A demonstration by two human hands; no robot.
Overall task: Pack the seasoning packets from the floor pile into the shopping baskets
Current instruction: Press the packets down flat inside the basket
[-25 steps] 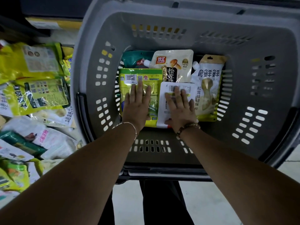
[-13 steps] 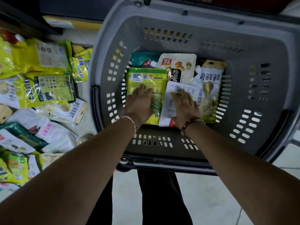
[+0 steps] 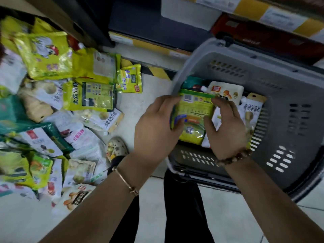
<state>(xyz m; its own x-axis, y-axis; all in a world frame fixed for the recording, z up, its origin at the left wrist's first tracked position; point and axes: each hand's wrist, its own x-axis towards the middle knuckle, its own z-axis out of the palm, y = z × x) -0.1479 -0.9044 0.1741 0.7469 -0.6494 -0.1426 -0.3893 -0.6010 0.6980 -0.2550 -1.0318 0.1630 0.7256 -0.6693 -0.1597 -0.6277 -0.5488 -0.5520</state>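
Head view: left hand and right hand, flat before, now clamp our packet at the basket's nine o'clock, so it is not yet settled.

Glossy plastic packets lie by a matt grey plastic basket on smooth floor.

Both your forearms extend forward from the near edge. Your left hand and right hand sit side by side, backs up, fingers curled, each gripping one side edge of the green packet between them.
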